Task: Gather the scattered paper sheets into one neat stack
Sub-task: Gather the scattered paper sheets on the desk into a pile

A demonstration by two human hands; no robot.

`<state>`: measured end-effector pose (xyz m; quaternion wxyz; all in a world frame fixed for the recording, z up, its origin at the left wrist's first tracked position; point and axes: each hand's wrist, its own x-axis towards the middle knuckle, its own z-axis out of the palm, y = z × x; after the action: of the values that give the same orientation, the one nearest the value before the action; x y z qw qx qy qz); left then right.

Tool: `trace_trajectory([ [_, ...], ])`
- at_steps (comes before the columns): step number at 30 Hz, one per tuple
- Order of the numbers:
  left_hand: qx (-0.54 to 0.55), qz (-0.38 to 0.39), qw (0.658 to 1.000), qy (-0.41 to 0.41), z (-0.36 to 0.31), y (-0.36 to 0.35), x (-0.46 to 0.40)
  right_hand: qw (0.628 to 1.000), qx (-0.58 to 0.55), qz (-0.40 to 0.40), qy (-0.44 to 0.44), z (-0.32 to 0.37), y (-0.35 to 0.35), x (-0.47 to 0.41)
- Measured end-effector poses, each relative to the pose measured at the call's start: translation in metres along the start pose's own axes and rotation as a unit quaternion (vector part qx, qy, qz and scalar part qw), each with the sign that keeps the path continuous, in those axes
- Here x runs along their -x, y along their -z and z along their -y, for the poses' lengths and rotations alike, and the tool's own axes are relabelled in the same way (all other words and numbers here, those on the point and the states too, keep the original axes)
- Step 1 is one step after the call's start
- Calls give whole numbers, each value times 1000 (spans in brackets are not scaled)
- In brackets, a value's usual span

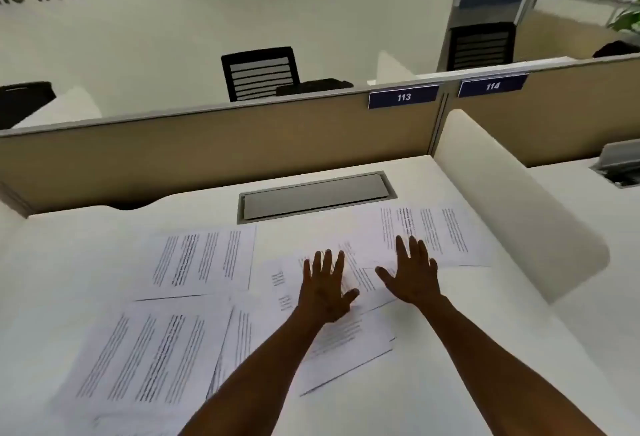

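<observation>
Several printed paper sheets lie scattered and partly overlapping on a white desk (467, 349). One sheet (204, 262) lies at the left middle, another (145, 359) at the near left, one (443, 231) at the far right, and overlapping sheets (349, 335) sit in the centre. My left hand (325, 286) is spread flat, fingers apart, over the central sheets. My right hand (412, 273) is also spread flat, at the near edge of the far-right sheet. Neither hand grips anything.
A grey cable hatch (315, 196) is set into the desk behind the papers. A beige partition (207, 155) with tags 113 and 114 bounds the back. A white curved side divider (512, 200) stands on the right. Black chairs stand beyond the partition.
</observation>
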<state>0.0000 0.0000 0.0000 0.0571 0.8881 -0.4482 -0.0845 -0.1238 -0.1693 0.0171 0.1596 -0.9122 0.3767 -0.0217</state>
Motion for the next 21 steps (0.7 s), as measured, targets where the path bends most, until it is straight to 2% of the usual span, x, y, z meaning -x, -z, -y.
trace_trajectory([
  [4,34,48,998,25,-24,-29,11,1000,20,4,-7,-14,2,-23],
  [12,64,58,993,84,1,-53,34,995,29,86,36,14,-51,-36],
  [15,86,34,990,108,10,-54,37,993,56,76,72,20,-64,-32],
  [21,87,-51,980,173,34,-56,48,988,32,86,126,35,-85,-10],
])
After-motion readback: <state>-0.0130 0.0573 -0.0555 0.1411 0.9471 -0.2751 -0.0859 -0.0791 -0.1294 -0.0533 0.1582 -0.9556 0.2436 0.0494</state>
